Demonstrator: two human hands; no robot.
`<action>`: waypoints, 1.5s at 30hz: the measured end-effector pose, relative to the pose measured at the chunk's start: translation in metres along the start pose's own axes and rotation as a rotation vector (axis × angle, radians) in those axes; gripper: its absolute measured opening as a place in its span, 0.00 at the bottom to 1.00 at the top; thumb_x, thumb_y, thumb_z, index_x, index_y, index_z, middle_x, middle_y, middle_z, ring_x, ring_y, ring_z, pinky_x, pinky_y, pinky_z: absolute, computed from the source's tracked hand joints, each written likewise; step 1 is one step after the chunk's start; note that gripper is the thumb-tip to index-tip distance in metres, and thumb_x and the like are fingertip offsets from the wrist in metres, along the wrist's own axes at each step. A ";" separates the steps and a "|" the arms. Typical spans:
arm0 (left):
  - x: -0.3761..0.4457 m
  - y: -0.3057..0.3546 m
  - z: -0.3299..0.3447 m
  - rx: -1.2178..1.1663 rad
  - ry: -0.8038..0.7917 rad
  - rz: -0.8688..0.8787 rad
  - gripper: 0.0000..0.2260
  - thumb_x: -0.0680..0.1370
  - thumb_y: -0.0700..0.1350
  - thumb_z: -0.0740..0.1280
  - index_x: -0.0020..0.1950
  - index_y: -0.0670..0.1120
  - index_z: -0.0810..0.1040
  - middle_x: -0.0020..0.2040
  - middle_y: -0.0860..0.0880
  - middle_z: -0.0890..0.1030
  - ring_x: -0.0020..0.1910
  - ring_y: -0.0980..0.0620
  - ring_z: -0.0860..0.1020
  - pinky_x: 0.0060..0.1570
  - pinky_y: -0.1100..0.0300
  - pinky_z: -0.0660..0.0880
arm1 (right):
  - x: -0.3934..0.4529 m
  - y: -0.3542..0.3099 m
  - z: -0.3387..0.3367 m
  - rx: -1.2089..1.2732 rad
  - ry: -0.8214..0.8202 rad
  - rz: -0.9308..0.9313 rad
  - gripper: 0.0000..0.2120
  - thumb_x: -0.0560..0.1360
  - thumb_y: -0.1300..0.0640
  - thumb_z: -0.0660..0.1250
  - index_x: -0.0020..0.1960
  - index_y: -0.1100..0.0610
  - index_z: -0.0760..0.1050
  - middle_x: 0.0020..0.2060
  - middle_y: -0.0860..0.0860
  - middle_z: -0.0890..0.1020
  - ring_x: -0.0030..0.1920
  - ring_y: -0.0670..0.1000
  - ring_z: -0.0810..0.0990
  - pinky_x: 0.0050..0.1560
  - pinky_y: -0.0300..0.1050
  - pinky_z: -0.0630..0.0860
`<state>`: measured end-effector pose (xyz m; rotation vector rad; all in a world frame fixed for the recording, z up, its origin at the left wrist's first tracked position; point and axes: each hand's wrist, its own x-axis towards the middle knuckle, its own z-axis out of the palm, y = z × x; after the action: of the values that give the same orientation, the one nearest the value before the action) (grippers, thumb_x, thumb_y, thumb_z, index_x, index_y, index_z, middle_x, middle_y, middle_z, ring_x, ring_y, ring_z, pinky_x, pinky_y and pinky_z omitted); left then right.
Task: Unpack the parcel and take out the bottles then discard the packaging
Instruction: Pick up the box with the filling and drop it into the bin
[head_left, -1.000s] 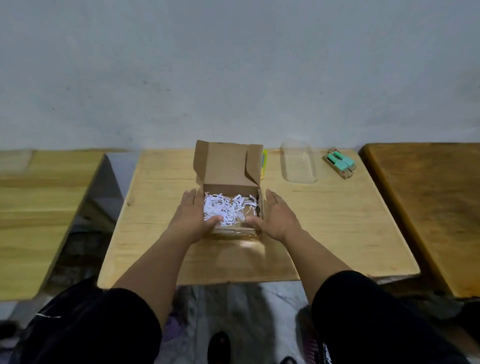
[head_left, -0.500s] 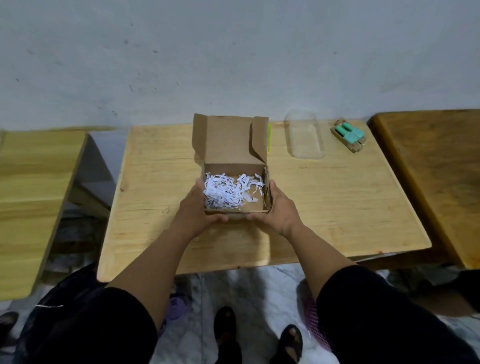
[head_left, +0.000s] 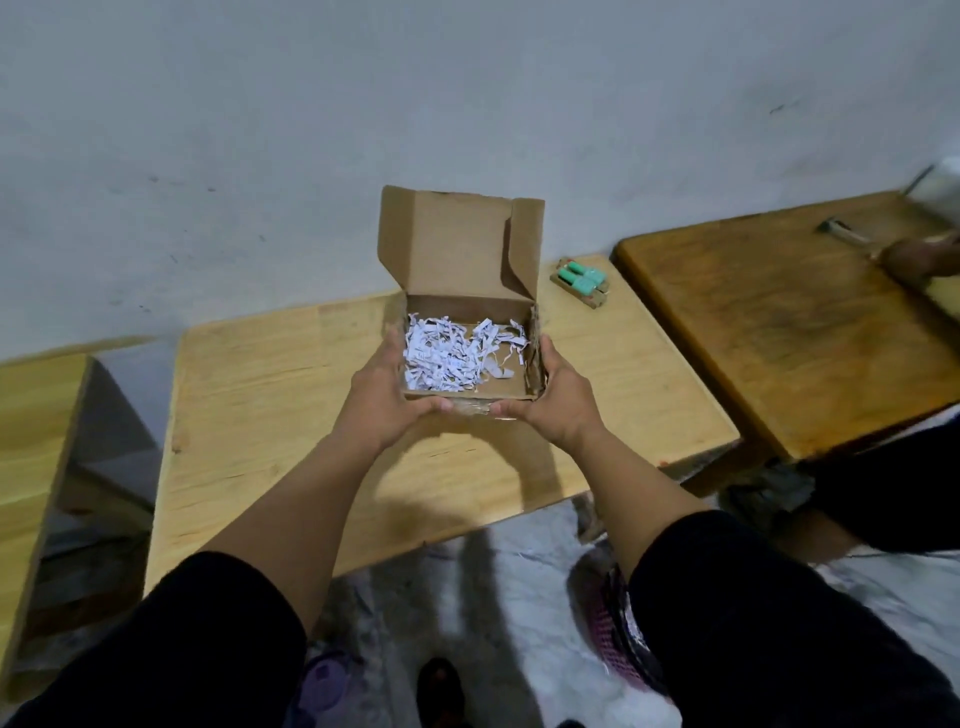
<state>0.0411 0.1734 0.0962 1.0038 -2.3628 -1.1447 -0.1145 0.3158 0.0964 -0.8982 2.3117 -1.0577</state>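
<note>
A small brown cardboard box (head_left: 457, 244) with its lid flap up is held above the light wooden table (head_left: 270, 395). White shredded paper (head_left: 447, 353) covers much of its floor. My left hand (head_left: 384, 395) grips the box's left side and front corner. My right hand (head_left: 550, 400) grips its right side and front corner. Two small teal bottles (head_left: 581, 276) lie in a cardboard holder at the table's far right. The box hides the table area behind it.
A darker wooden table (head_left: 779, 332) stands to the right, with another person's hand (head_left: 919, 257) and a metal tool on it. A light wooden bench (head_left: 31, 426) is at the left. The wall is close behind. My feet show on the floor below.
Both hands have lifted the box off the table and raised it toward me. The view has swung to the right and down, and the clear plastic cover is now hidden.
</note>
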 end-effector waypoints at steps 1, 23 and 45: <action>0.003 0.012 0.007 0.012 -0.017 0.031 0.48 0.61 0.49 0.80 0.74 0.52 0.56 0.67 0.50 0.74 0.65 0.50 0.73 0.61 0.65 0.65 | -0.004 0.004 -0.013 0.002 0.031 0.006 0.55 0.57 0.51 0.81 0.75 0.55 0.53 0.68 0.52 0.72 0.67 0.52 0.71 0.67 0.41 0.67; -0.110 0.182 0.339 0.072 -0.704 0.345 0.45 0.60 0.52 0.80 0.71 0.53 0.61 0.67 0.51 0.73 0.66 0.50 0.71 0.68 0.56 0.66 | -0.248 0.259 -0.201 0.103 0.480 0.622 0.56 0.57 0.51 0.81 0.75 0.53 0.51 0.68 0.52 0.71 0.67 0.53 0.70 0.70 0.44 0.66; -0.091 0.034 0.572 0.608 -1.074 0.458 0.35 0.77 0.48 0.65 0.76 0.43 0.49 0.77 0.41 0.52 0.75 0.42 0.56 0.70 0.52 0.60 | -0.203 0.484 -0.076 0.005 0.187 0.884 0.49 0.68 0.49 0.72 0.76 0.57 0.43 0.76 0.55 0.52 0.75 0.55 0.55 0.72 0.43 0.57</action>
<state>-0.2295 0.5680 -0.2328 -0.2022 -3.6353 -0.8800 -0.2026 0.7387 -0.2119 0.2676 2.4316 -0.7513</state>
